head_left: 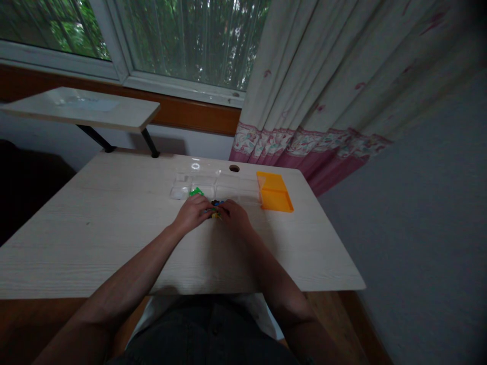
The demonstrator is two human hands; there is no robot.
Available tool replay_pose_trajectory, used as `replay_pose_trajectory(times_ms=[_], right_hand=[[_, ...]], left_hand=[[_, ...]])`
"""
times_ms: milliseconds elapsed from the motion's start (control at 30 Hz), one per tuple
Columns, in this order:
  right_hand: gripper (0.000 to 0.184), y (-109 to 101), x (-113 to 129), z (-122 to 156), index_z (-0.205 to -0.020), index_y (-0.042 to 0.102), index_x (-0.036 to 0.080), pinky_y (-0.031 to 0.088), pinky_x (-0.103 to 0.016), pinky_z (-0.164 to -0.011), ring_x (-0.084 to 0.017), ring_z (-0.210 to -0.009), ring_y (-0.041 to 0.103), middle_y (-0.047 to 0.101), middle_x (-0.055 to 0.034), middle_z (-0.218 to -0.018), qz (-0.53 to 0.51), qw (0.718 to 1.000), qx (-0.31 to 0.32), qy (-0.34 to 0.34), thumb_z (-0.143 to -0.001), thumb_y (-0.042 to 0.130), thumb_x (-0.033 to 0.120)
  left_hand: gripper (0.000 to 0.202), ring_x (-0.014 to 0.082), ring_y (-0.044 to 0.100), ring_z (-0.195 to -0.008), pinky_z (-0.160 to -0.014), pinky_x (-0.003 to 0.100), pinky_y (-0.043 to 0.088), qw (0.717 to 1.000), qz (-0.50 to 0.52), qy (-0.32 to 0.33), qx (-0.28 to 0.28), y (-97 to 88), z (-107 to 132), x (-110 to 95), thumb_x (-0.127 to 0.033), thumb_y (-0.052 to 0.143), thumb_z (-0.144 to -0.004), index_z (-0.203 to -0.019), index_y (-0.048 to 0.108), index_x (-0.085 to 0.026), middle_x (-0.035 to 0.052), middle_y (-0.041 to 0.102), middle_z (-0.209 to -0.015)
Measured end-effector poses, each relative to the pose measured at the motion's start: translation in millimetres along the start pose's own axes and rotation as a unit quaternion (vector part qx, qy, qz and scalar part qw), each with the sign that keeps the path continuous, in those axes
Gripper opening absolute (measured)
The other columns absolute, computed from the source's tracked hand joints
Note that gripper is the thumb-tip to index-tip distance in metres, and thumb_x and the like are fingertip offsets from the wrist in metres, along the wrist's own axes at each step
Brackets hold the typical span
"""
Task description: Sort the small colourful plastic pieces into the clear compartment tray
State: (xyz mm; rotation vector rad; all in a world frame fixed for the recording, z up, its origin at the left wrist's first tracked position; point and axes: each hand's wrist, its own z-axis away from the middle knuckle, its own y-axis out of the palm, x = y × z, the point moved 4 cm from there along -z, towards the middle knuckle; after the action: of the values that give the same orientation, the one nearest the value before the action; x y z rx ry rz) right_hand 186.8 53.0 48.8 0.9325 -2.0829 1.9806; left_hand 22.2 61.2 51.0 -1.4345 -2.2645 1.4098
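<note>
My left hand (193, 212) and my right hand (235, 215) are close together over the middle of the table, fingers bent inward. Between their fingertips is a cluster of small coloured pieces (215, 216), with yellow, green, blue and dark parts; it is too small to tell what kind they are. Both hands are closed at this cluster, and the fingers partly hide it. Just behind my left hand lie some bright green pieces (197, 191) at a clear plastic compartment tray (228, 188).
An open orange plastic case (275, 192) lies at the tray's right end. The pale wooden table (114, 238) has a cable hole (234, 168) at the back. A raised shelf (125, 109) stands at the back left, and a curtain (304, 101) hangs behind the right side.
</note>
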Motion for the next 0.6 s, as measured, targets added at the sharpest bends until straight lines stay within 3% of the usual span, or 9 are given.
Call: replay_pose_trajectory(times_ms=[133, 333, 600], right_hand=[[0.026, -6.2, -3.7, 0.9, -0.096, 0.069, 0.019, 0.04, -0.022, -0.077, -0.013, -0.088, 0.058, 0.065, -0.0038, -0.094, 0.003, 1.0, -0.008, 0.014, -0.099, 0.047, 0.032], [0.017, -20.5, -11.6, 3.5, -0.099, 0.071, 0.023, 0.041, -0.022, -0.08, -0.015, -0.095, 0.059, 0.065, -0.0031, -0.101, 0.048, 0.997, 0.021, 0.056, -0.093, 0.056, 0.027], [0.019, -15.8, -2.5, 7.6, -0.098, 0.072, 0.025, 0.043, -0.026, -0.079, -0.019, -0.1, 0.058, 0.064, -0.0052, -0.103, 0.112, 0.99, 0.053, 0.06, -0.09, 0.06, 0.037]], left_hand=[[0.022, 0.0199, 0.057, -0.085, -0.08, 0.036, 0.046, 1.0, -0.015, -0.001, -0.012, -5.0, 0.4, 7.2, -0.035, 0.056, -0.094, -0.095, 0.072, -0.021, 0.0057, 0.067, -0.086], [0.03, 0.023, 0.056, -0.086, -0.082, 0.04, 0.045, 0.985, -0.088, -0.116, -0.087, -21.2, 5.0, 35.6, -0.036, 0.049, -0.096, -0.093, 0.074, -0.02, 0.0085, 0.069, -0.087], [0.028, 0.0249, 0.052, -0.087, -0.083, 0.043, 0.043, 0.959, -0.134, -0.204, -0.144, -26.9, 13.5, 58.5, -0.042, 0.057, -0.09, -0.088, 0.076, -0.021, 0.0083, 0.065, -0.086]])
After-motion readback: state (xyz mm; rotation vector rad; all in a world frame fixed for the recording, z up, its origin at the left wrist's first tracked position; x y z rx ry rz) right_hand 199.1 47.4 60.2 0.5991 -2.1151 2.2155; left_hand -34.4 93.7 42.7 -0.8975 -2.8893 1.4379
